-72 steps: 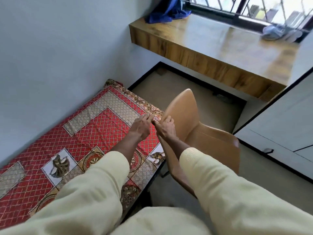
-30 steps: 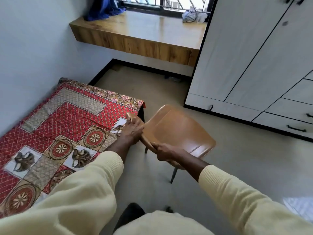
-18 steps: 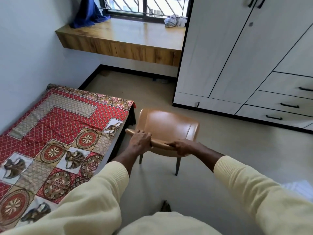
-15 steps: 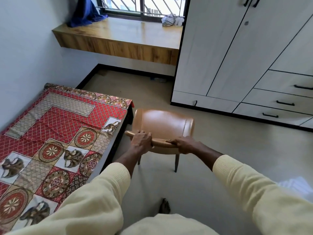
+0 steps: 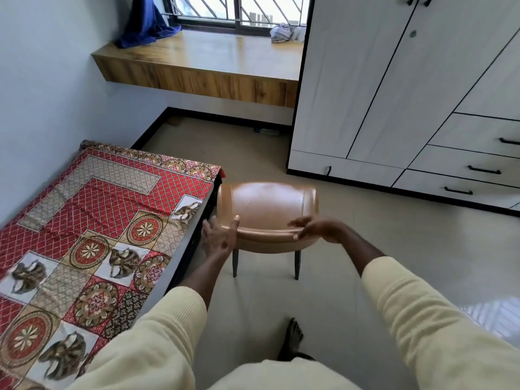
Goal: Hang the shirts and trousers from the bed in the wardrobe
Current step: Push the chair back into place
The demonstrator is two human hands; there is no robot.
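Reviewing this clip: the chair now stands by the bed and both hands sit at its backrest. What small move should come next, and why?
Probably draw both hands away from the chair: the left hand is open beside the backrest, the right hand only rests on it, and the wardrobe doors are closed.

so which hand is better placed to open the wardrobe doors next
Probably right. The right hand is on the wardrobe side of the chair, with open floor between; the left hand sits by the bed, farther from the closed doors.
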